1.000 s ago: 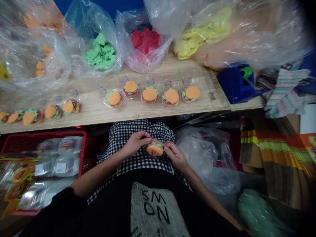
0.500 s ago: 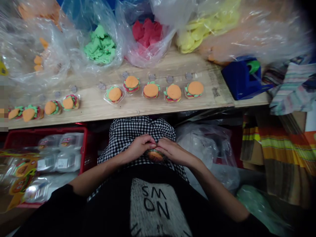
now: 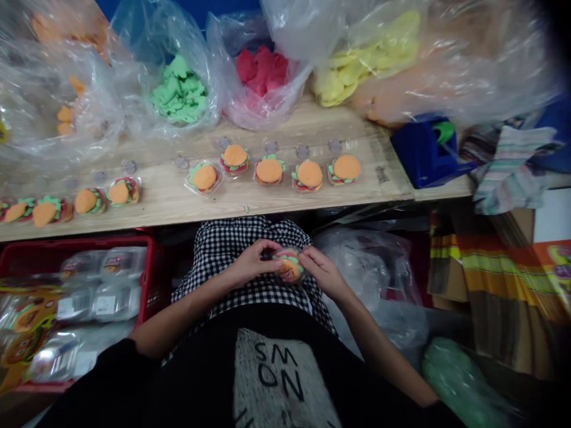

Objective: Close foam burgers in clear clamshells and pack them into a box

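A small toy burger in a clear plastic case [image 3: 289, 266] is held over my lap, tilted on its side so its green, red and orange layers show. My left hand [image 3: 250, 262] pinches its left edge with curled fingers. My right hand [image 3: 324, 273] grips its right edge, fingers closed on it. On the wooden table [image 3: 285, 193] in front of me lies a row of several more toy burgers [image 3: 269, 170] in open clear cases, with another group of burgers [image 3: 84, 201] at the left.
Clear bags of green [image 3: 179, 92], red [image 3: 262, 70], yellow [image 3: 357, 66] and orange [image 3: 66, 113] foam pieces stand along the table's back. A blue tape dispenser [image 3: 426, 151] sits at the right. A red basket [image 3: 75, 285] of packed cases is at my left; plastic bags [image 3: 375, 285] and striped cardboard [image 3: 491, 285] are at my right.
Both hands covered the burger case half a second ago. Now the fingers have drawn to its edges and the case is turned on its side.
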`<state>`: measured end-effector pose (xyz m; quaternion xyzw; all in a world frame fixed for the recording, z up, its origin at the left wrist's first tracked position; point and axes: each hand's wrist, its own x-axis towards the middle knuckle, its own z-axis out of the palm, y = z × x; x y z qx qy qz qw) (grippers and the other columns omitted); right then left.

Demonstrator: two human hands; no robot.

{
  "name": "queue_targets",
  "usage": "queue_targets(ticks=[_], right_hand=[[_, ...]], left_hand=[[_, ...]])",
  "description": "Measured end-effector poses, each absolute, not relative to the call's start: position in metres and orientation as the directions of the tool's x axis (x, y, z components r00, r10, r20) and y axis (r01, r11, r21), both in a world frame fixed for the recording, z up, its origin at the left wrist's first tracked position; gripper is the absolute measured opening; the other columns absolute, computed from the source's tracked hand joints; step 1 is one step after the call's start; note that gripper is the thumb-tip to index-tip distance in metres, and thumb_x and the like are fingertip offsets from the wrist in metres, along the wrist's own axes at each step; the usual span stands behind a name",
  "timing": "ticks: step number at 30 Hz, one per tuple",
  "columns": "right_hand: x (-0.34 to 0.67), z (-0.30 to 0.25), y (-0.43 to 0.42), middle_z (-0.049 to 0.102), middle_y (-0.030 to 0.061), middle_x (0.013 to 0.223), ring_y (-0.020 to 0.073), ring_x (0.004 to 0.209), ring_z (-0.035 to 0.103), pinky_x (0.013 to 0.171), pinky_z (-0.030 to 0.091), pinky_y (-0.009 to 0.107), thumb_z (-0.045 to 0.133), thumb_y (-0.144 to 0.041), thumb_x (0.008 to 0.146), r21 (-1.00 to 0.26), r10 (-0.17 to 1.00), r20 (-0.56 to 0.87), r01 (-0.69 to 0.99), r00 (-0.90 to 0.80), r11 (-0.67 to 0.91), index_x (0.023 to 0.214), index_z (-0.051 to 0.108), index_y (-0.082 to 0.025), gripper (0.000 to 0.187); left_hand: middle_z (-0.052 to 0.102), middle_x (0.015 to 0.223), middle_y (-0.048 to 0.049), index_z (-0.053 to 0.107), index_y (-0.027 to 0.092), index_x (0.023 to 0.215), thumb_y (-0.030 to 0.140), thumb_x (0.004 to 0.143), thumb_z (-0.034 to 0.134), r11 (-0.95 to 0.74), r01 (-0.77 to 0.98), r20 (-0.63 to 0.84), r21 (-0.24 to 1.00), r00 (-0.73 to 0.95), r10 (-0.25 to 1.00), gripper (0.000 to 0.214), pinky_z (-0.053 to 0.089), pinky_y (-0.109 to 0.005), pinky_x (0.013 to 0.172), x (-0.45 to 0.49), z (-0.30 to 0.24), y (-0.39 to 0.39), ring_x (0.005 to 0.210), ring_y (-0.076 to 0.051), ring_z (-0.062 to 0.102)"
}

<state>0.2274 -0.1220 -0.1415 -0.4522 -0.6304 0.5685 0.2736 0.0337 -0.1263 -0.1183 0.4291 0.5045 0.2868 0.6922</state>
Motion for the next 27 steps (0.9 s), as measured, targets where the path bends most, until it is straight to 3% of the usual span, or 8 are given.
queue_targets(ticks=[3,6,11,21,24,27], right_hand=[[0.225,-0.146,-0.122,0.038,-0.0018,0.066,0.0126,0.064,0.039,0.059,0.033,0.024,0.037,-0.040,0.086,-0.964,0.912,-0.196,0.240,-0.361,-0.112,0.068,0.042,-0.020,0.027],[0.222,-0.145,-0.120,0.039,-0.0018,0.067,0.0126,0.065,0.039,0.060,0.033,0.024,0.036,-0.040,0.086,-0.952,0.895,-0.203,0.295,-0.398,-0.085,0.069,0.042,-0.020,0.027],[0.220,-0.136,-0.110,0.040,-0.0019,0.068,0.0126,0.067,0.039,0.060,0.033,0.024,0.040,-0.039,0.085,-0.936,0.847,-0.205,0.352,-0.491,-0.022,0.070,0.042,-0.020,0.025],[0.224,-0.143,-0.120,0.035,-0.0032,0.067,0.0114,0.063,0.035,0.057,0.030,0.023,0.043,-0.037,0.082,-0.941,0.807,-0.272,0.321,-0.524,-0.108,0.070,0.038,-0.020,0.021],[0.227,-0.143,-0.123,0.035,-0.0033,0.066,0.0115,0.062,0.034,0.056,0.029,0.023,0.044,-0.037,0.082,-0.940,0.796,-0.280,0.322,-0.536,-0.113,0.069,0.037,-0.020,0.022],[0.228,-0.142,-0.124,0.035,-0.0032,0.065,0.0116,0.062,0.035,0.056,0.030,0.023,0.043,-0.039,0.082,-0.940,0.803,-0.292,0.310,-0.520,-0.141,0.068,0.037,-0.020,0.024]], left_hand=[[0.060,0.096,-0.0069,0.053,0.014,0.101,0.026,0.058,0.073,0.516,-0.034,-0.476,0.856,0.342,0.810,0.048,0.042,-0.032,0.081,0.030,-0.121,-0.127,0.086,-0.016,0.055],[0.062,0.093,-0.0071,0.055,0.013,0.097,0.027,0.057,0.074,0.536,-0.035,-0.497,0.844,0.329,0.803,0.047,0.043,-0.033,0.079,0.025,-0.123,-0.126,0.083,-0.016,0.057],[0.063,0.091,-0.0064,0.057,0.013,0.097,0.030,0.055,0.074,0.470,0.122,-0.483,0.874,0.315,0.817,0.049,0.044,-0.032,0.077,0.019,-0.119,-0.122,0.080,-0.016,0.058],[0.063,0.086,-0.0041,0.057,0.014,0.095,0.033,0.050,0.076,0.386,0.318,-0.479,0.866,0.303,0.824,0.053,0.043,-0.029,0.072,0.024,-0.124,-0.136,0.077,-0.016,0.056],[0.061,0.083,-0.0031,0.054,0.015,0.092,0.033,0.047,0.078,0.400,0.291,-0.480,0.869,0.297,0.826,0.055,0.043,-0.028,0.069,0.023,-0.124,-0.138,0.075,-0.015,0.055],[0.060,0.087,-0.0041,0.052,0.015,0.090,0.033,0.056,0.073,0.452,0.122,-0.466,0.883,0.336,0.819,0.044,0.042,-0.028,0.072,0.020,-0.124,-0.140,0.079,-0.015,0.055]])
